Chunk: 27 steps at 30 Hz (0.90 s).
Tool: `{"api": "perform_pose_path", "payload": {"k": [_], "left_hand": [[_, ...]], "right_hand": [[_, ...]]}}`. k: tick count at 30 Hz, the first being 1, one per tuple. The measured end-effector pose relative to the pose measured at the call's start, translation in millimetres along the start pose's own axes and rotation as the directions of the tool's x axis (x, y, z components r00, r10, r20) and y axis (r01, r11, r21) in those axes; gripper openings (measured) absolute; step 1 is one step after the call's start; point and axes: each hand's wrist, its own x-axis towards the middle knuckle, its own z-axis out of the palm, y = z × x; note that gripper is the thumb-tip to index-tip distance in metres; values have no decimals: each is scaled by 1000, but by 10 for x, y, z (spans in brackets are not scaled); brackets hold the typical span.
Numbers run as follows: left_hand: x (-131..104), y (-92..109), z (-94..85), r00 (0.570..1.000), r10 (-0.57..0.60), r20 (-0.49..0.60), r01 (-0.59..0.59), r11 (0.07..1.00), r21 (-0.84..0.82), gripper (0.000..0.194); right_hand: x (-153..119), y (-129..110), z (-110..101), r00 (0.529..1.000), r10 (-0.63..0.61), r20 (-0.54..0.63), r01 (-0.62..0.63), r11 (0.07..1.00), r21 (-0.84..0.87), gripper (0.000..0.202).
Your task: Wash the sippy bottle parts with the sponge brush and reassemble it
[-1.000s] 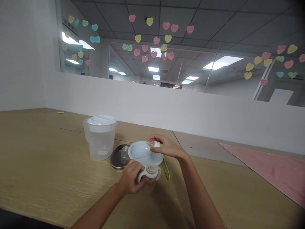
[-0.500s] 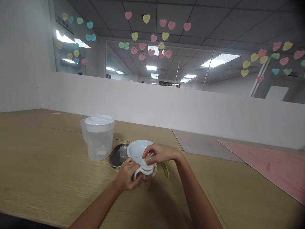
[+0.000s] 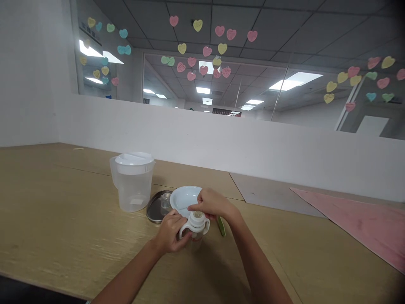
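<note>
A baby bottle (image 3: 196, 226) with a white collar and two white handles stands on the table, its clear body partly visible below. My left hand (image 3: 172, 231) is wrapped round its left handle and side. Just above and behind the bottle top is my right hand (image 3: 215, 202), index finger pointing left and the other fingers curled in; whether it touches the top is unclear. Behind the bottle sits a white bowl (image 3: 185, 195), partly covered by the hands. A green utensil (image 3: 221, 226) lies to the right, its upper end hidden by my right hand.
Left of the bowl, a metal tray (image 3: 154, 207) holds a small clear item (image 3: 165, 202). A lidded translucent pitcher (image 3: 134, 185) stands farther left. A pink sheet (image 3: 363, 223) lies at the right. Behind the table (image 3: 63, 215) rises a white wall (image 3: 221, 139) below glass.
My right hand has come off the bottle top, and its fingers have folded in with the index finger extended. The left hand keeps its hold. The whole view has shifted slightly.
</note>
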Motion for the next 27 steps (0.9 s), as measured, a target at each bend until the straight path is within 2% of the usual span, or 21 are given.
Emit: {"api": "perform_pose_path", "payload": {"k": [2,5,7,9,11,13,14,19,21,24,26,27], "left_hand": [[4,2,-5,1000,3,-5,-3,1000,-1,20],[5,1,-12,1000,4,-7,-4,1000,7,20],[2,-4,-13,1000,3,-3,-3,1000,11,21],[-3,-11,-13,1000,-7,2,6,1000,12,21],[-8,-15,-11,1000,-17,0,17,1000,10,21],[-10,-16,-8,1000,-24,-8,24,1000,3,21],[-11,-16,-5,1000,-27,-13,27,1000,-2,21],[-15,-19,3,999,-42,-22,41,999,-6,19],[-15,-22,-5,999,-46,-26,45,999,-9,18],[-4,-13,-38,994,-93,-63,92,995,-32,20],[15,12,-62,986,-139,-89,134,989,-59,28],[27,31,-68,983,-154,-96,148,987,-67,35]], "right_hand": [[-17,-74,8,998,12,-61,-20,992,-127,50],[-40,-99,-25,993,34,-110,-58,973,-222,58],[-44,-57,-62,987,5,-162,-44,971,-234,53],[-38,4,-92,980,-78,-184,41,980,-196,41],[-23,51,-97,977,-173,-128,158,980,-121,33],[-4,65,-74,974,-219,-56,215,974,-71,30],[4,59,-57,976,-214,-50,210,975,-75,28],[15,2,4,972,-161,-170,131,976,-175,20],[7,7,-1,978,-151,-147,125,978,-169,24],[-4,42,-9,985,-148,-84,133,978,-158,48],[-3,59,3,986,-168,-6,164,970,-179,61],[-1,59,15,982,-187,39,191,962,-196,62]]}}
